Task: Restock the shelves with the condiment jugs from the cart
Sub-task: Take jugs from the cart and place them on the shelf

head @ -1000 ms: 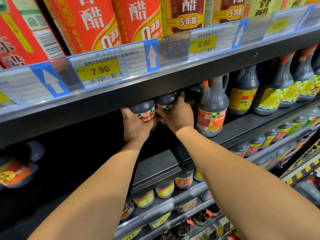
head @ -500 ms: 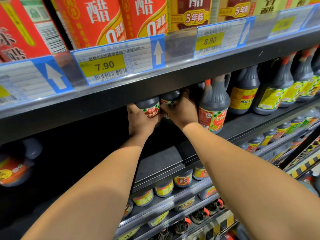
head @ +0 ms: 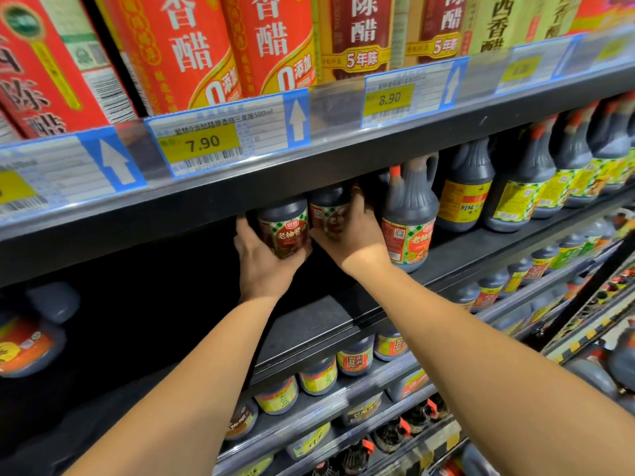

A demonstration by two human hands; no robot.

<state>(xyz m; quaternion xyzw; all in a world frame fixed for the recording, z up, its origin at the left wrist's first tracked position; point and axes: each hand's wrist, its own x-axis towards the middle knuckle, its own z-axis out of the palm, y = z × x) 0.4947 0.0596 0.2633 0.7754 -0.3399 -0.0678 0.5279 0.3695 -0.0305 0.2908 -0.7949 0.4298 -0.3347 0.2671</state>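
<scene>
Left hand (head: 263, 266): fingers (head: 242, 231) curled round the lower body of a dark soy jug (head: 284, 230), thumb on the other side, palm under its base. The jug is upright and filled with near-black liquid. Its red label with a green checked border faces out. Neck and cap are hidden behind the lip of the upper shelf (head: 309, 173).

Right hand (head: 354, 240): fingers (head: 359, 209) wrapped over the right flank of a second dark soy jug (head: 328, 214), which has the same label and the same dark fill. The two jugs touch side to side between the hands. Cannot tell whether either base sits on the middle shelf (head: 319, 317) or is held just off it.

Just right of the right-hand fingers: a standing jug (head: 409, 221) of the same brand on the middle shelf, with an orange-red cap and a handle at the rear. Beyond it, a row of yellow-labelled jugs (head: 462, 197), also dark-filled, runs to the edge of view.

Left of the left-hand fingers: the shelf bay is in deep shadow. Well apart, a blurred jug (head: 31, 338) with a red-orange label.

Above the fingers: price tags 7.90 (head: 202, 144) and 8.90 (head: 388, 97) on the upper shelf lip, with red vinegar cartons (head: 192, 46) standing on that shelf.

Below the fingers: a lower shelf (head: 309, 412) holds smaller dark bottles (head: 319, 376) with yellow labels.
</scene>
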